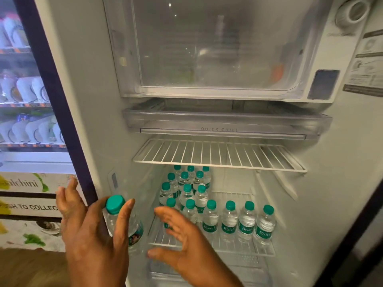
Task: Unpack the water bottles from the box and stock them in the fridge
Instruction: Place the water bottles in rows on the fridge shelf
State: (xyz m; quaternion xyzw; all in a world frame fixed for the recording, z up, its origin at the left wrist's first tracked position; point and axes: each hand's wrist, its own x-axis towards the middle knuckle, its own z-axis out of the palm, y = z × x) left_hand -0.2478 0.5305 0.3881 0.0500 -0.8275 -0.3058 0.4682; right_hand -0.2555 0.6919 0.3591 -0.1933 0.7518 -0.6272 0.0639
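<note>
The fridge stands open in front of me. Several small water bottles (229,221) with green caps stand in rows on its lower wire shelf (234,248), mostly at the left and along the front. My left hand (93,230) grips one more green-capped bottle (119,216) upright by its upper body, just outside the fridge's left wall. My right hand (182,237) hovers open with fingers spread in front of the lower shelf's left end, holding nothing. The box is out of view.
An upper wire shelf (219,156) holds nothing. Above it sit a clear "Quick Chill" tray (226,123) and the closed freezer compartment (209,48). A lit vending machine (27,100) stands to the left, and the fridge door's dark edge (352,230) runs down the right.
</note>
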